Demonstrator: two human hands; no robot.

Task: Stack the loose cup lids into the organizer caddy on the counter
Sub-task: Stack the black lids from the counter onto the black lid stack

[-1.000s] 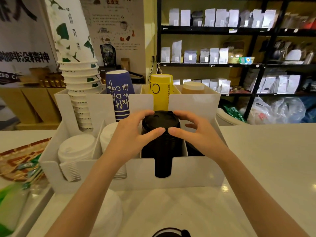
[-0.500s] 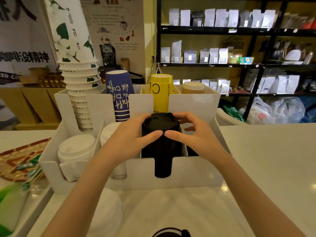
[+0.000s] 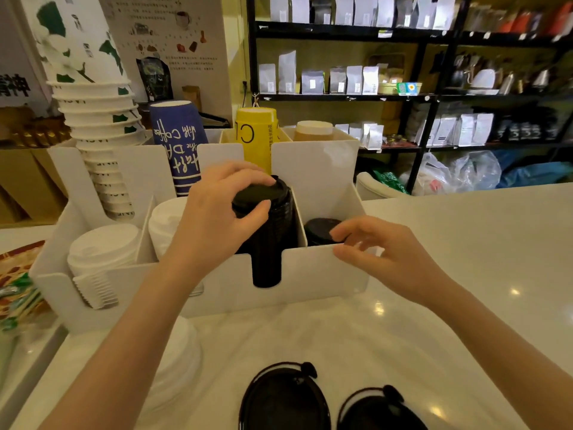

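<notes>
A white organizer caddy [image 3: 310, 271] stands on the counter ahead of me. In its middle front slot rises a tall stack of black lids [image 3: 266, 240], and my left hand [image 3: 217, 218] grips the top of that stack. A shorter black stack [image 3: 319, 231] lies in the slot to the right. Just in front of that slot hovers my right hand [image 3: 381, 252], fingers apart and holding nothing. Two loose black lids [image 3: 283, 398] [image 3: 378, 409] lie on the counter near me. A pile of loose white lids [image 3: 176, 361] sits under my left forearm.
White lid stacks [image 3: 102, 252] fill the caddy's left slots. Stacked paper cups [image 3: 99, 125], a blue cup [image 3: 179, 147] and a yellow cup [image 3: 257, 135] stand in the back row. A packet tray [image 3: 15, 293] lies at the left. Black shelves [image 3: 403, 94] stand behind the counter.
My right hand has let go of the black stack and moved right and back toward me. My left hand stays on the stack. The view has tilted down, showing two loose black lids.
</notes>
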